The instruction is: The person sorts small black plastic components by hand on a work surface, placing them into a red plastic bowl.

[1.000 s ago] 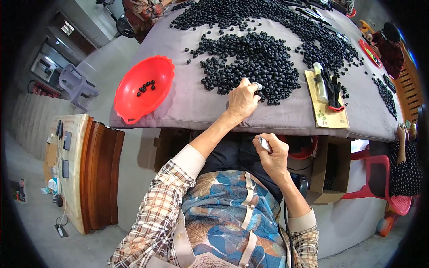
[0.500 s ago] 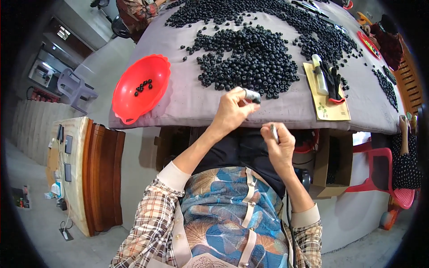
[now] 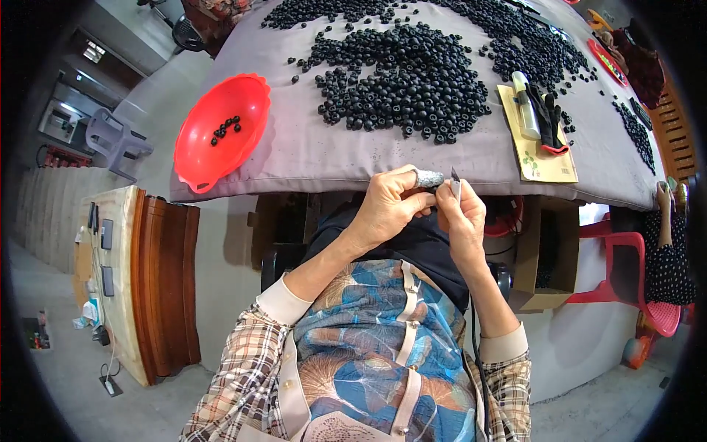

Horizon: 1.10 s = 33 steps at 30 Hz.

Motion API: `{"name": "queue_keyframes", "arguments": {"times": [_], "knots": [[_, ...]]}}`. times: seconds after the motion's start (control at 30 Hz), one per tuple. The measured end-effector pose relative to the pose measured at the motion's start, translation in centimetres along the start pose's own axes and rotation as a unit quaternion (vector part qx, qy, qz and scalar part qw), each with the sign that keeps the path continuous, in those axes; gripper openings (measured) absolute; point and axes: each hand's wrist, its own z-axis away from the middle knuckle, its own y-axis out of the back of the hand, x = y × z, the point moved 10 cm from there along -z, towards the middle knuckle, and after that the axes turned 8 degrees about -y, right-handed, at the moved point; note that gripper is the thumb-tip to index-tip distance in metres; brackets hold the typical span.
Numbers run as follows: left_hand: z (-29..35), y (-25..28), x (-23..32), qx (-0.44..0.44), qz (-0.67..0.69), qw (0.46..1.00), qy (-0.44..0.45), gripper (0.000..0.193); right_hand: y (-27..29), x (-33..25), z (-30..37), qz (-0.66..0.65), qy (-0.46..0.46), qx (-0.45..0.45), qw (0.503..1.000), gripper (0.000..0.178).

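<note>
Just before the table's front edge, my two hands meet fingertip to fingertip. My left hand (image 3: pixel 387 206) is closed in a pinch, with a grey wrapping (image 3: pixel 429 179) around its index fingertip. A small black bead-like piece is in that pinch, mostly hidden by the fingers. My right hand (image 3: pixel 462 221) grips a small knife (image 3: pixel 456 184), its pointed blade standing up beside the left fingertips. Beyond my hands lies a wide heap of round black bead-like pieces (image 3: pixel 412 81), many with a hole showing.
A red scalloped bowl (image 3: pixel 193 147) with several black pieces stands at the table's left. To the right, a yellow packet (image 3: pixel 537 168) lies under a clear tube (image 3: pixel 526 110) and a black glove (image 3: pixel 546 121). A cardboard box (image 3: pixel 563 250) and a pink chair (image 3: pixel 615 258) are lower right; another person's hand (image 3: pixel 664 197) is beyond.
My left hand has drawn back from the heap's edge, and my right hand has risen to meet it. The knife blade now stands by the left fingertips. The whole view has shifted slightly.
</note>
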Motion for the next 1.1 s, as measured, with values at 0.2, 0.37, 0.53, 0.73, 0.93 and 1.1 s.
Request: {"name": "queue_keyframes", "arguments": {"times": [0.2, 0.37, 0.53, 0.73, 0.93, 1.1], "knots": [[0.3, 0.5, -0.2, 0.009, -0.024, 0.999, 0.027, 0.013, -0.2, 0.9, -0.1, -0.041, -0.031, -0.029, 0.998, 0.016], [0.3, 0.2, 0.4, -0.008, -0.073, 0.997, -0.020, 0.013, -0.8, 1.0, -0.1, -0.043, -0.050, -0.052, 0.997, 0.018], [0.3, 0.1, 0.4, -0.002, -0.005, 1.000, -0.003, 0.015, -0.9, 2.1, -0.3, -0.106, -0.086, -0.077, 0.988, 0.019], [0.6, 0.1, 0.6, -0.014, 0.000, 1.000, -0.020, 0.015, -1.0, 1.6, -0.1, -0.116, -0.079, -0.085, 0.987, 0.019], [0.9, 0.1, 0.2, -0.006, 0.047, 0.997, 0.053, 0.017, -1.2, 2.0, -0.1, -0.155, -0.103, -0.104, 0.977, 0.022], [1.0, 0.2, -0.3, 0.017, 0.110, 0.992, 0.061, 0.017, -1.4, 1.8, 0.0, -0.192, -0.112, -0.113, 0.968, 0.025]]}}
